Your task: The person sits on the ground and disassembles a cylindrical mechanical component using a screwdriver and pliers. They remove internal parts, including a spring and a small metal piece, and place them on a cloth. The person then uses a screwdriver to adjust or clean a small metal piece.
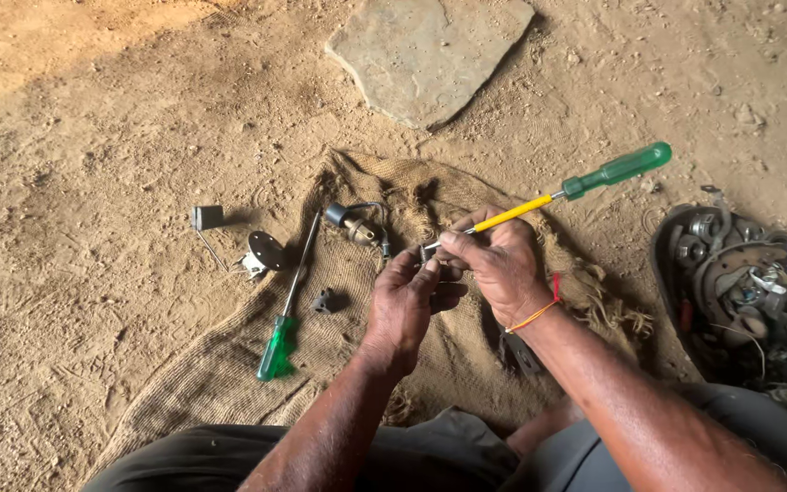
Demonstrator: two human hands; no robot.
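Note:
My right hand [500, 264] grips the yellow shaft of a screwdriver [585, 185] with a green handle that points up and to the right. Its tip meets a small metal part [424, 252] pinched in the fingers of my left hand [404, 305]. Both hands are held together above a piece of burlap sacking [339, 355] spread on the sandy ground. The small part is mostly hidden by my fingers.
On the burlap lie a second green-handled screwdriver [286, 319], a small dark block [325, 301] and a dark cylindrical part with wires [355, 223]. A round black plate with a bent rod [252, 252] lies on the sand at left. A flat stone [425, 55] lies beyond. A tub of metal parts [749, 292] is at right.

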